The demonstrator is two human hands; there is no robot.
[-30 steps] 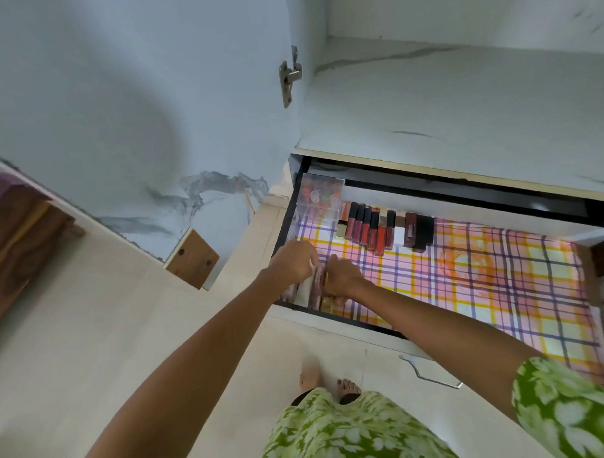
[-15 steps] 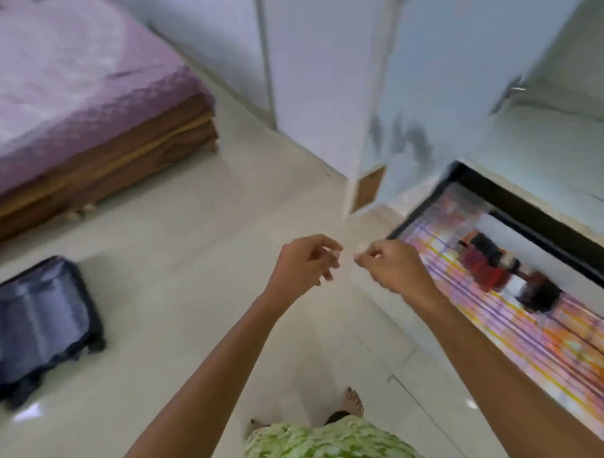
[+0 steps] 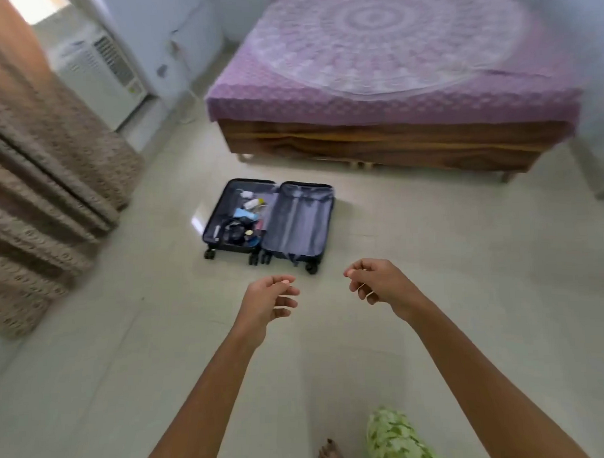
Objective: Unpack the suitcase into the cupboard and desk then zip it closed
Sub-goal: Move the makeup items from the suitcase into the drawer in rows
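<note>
On the pale tiled floor ahead of us, the dark suitcase is lying unzipped and spread flat, near the foot of a wooden bed with a purple cover. Its left half is holding a loose jumble of small items (too blurred to name), while its right half is looking empty. We are reaching forward with both arms, well apart from the case. Our left hand and right hand are both hanging with fingers loosely curled, narrowly open, and gripping nothing. The risk, as we are judging it, is scooping up too many small pieces at once so that some are slipping out and scattering over the tiles. Leaving a stray piece behind, or catching the loose lining when zipping, could also be spoiling the close.
</note>
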